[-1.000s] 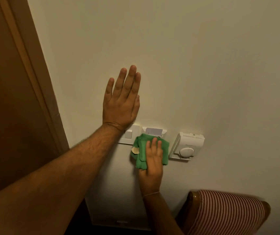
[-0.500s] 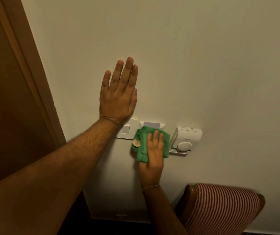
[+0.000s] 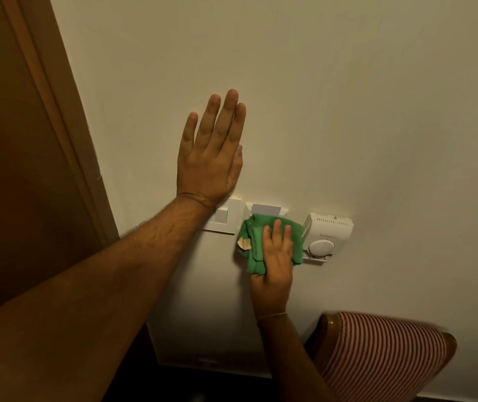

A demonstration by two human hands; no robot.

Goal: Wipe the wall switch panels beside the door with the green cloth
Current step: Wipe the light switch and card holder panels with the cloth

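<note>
My right hand (image 3: 275, 262) presses a folded green cloth (image 3: 256, 242) flat against the wall, over the middle panel, a white card-slot holder (image 3: 266, 209) whose top edge shows above the cloth. To its left sits a white switch panel (image 3: 226, 217), partly covered by my left wrist. My left hand (image 3: 211, 158) lies flat on the wall above that switch, fingers straight and together, holding nothing. A white thermostat (image 3: 326, 235) with a round dial is mounted just right of the cloth.
The brown door and its frame (image 3: 58, 126) run down the left side. A chair with a red-and-white striped cushion (image 3: 382, 355) and wooden frame stands against the wall below the thermostat, close to my right forearm.
The view has shifted slightly; the cloth and my right hand stay on the middle panel, nudged a little toward the thermostat. My left hand stays flat on the wall.
</note>
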